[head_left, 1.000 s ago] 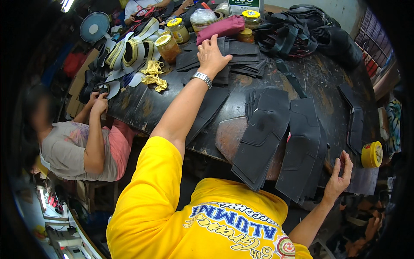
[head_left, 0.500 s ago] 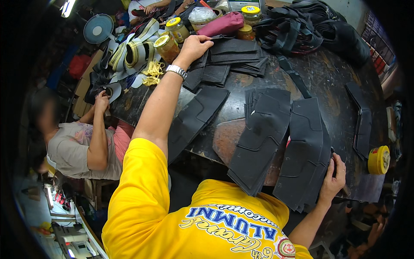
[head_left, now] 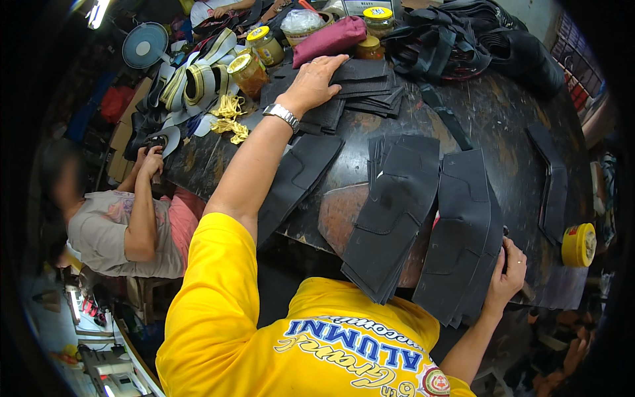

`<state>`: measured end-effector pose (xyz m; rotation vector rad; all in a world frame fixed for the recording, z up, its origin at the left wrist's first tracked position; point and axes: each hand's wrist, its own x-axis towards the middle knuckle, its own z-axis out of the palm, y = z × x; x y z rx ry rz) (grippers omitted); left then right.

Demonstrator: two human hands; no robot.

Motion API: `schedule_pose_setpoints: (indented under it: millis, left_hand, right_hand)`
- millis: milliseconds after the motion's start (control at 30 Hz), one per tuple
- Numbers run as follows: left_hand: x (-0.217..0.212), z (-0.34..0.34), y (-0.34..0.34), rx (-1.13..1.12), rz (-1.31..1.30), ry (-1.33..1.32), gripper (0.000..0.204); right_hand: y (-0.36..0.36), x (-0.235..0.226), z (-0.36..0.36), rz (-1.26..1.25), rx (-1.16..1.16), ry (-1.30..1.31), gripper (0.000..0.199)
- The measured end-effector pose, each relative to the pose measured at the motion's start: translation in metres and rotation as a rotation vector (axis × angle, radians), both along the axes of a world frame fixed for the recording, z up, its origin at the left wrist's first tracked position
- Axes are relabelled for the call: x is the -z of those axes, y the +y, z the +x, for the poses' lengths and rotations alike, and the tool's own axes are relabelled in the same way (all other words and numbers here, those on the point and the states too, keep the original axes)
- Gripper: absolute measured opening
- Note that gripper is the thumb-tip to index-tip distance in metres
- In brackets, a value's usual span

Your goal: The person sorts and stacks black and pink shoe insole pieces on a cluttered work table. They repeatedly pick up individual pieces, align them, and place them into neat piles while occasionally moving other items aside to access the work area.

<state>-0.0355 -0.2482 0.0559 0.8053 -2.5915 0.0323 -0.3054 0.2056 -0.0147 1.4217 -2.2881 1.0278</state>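
Observation:
My left hand lies flat, fingers spread, on a low stack of black cut pieces at the far side of the dark round table. A metal watch sits on that wrist. My right hand is closed on the right edge of a stack of black shaped sheets hanging over the near table edge. Two more black stacks lie beside it, one in the middle and one to the left. My yellow shirt fills the bottom.
A seated person in a grey shirt works at the left, with a hand on a dark object. Jars with yellow lids, a maroon pouch, a heap of black straps, a small fan and a yellow tape roll ring the table.
My left hand has come down from a raised pose onto the far black stack. My right hand, open beside the table a second ago, has closed on the right stack's edge.

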Motion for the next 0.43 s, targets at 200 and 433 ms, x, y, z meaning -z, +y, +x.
schedule_pose_setpoints:
  millis: [200, 433]
  left_hand:
    - [0.000, -0.003, -0.006, -0.103, 0.108, 0.006, 0.065]
    - [0.028, 0.005, -0.011, -0.055, 0.003, 0.025, 0.040]
  right_hand:
    - [0.000, 0.003, -0.002, -0.006, -0.020, 0.024, 0.019]
    - [0.005, 0.017, -0.012, 0.018, -0.031, -0.005, 0.022]
